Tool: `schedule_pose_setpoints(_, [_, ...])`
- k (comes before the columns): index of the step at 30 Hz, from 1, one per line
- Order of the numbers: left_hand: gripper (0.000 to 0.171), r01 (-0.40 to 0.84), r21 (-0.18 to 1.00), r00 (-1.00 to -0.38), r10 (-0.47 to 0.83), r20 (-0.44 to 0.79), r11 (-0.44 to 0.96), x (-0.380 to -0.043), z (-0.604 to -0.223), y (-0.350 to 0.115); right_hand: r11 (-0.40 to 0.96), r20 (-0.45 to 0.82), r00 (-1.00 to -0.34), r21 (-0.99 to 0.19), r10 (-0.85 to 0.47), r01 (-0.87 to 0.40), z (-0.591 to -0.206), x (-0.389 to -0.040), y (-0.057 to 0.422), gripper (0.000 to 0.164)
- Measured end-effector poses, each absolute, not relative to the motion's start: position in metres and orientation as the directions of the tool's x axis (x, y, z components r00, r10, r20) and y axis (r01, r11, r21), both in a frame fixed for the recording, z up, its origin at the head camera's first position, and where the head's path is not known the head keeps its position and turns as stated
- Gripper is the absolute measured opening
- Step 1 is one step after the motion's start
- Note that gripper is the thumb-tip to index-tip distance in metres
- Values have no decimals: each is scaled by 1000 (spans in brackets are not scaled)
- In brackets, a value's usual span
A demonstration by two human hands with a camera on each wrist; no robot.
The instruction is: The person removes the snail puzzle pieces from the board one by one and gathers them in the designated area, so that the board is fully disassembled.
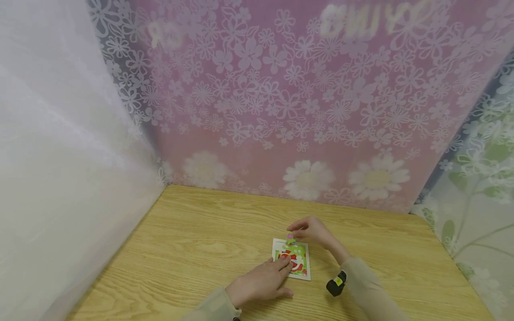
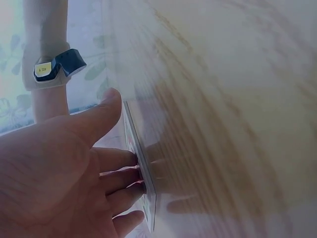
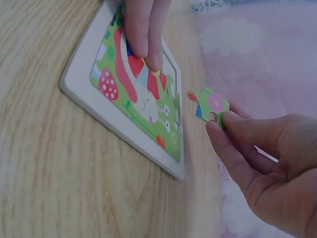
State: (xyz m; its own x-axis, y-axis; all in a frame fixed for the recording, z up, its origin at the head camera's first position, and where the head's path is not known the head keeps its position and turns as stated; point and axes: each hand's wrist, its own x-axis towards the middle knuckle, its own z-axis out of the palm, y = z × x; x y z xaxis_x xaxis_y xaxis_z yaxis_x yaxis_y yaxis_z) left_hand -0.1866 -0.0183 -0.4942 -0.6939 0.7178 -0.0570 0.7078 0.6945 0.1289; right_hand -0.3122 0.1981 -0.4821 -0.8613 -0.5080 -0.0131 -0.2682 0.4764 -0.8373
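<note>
A small square jigsaw puzzle (image 1: 303, 269) with a white frame lies on the table; its green and red picture shows mushrooms and a pale animal figure in the right wrist view. My left hand (image 1: 263, 281) rests its straight fingertips on the picture, thumb spread to the side. Between thumb and fingers my right hand (image 3: 277, 163) pinches a loose puzzle piece (image 3: 212, 103), green with a pink flower and bits of red and blue. That piece is raised over the far edge of the puzzle, apart from the board in the right wrist view. Part of the picture is hidden under the left fingers.
The wood-grain table (image 1: 192, 236) extends around the puzzle. A pink floral curtain (image 1: 257, 111) hangs along its far edge, with a whitish sheet (image 1: 72, 156) at left and a leaf-patterned one (image 1: 482, 200) at right. A black wrist device (image 1: 336, 285) sits on the right wrist.
</note>
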Motion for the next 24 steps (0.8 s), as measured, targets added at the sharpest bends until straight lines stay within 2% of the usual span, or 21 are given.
schedule_pose_setpoints(12, [76, 734, 89, -673, 738, -35, 674, -186, -499, -19, 451, -74, -885, -878, -460, -161, -480, -306, 221, 27])
schedule_pose_setpoints(24, [86, 715, 24, -697, 715, -45, 699, -182, -503, -14, 425, -43, -887, -888, -460, -177, -478, -299, 243, 29])
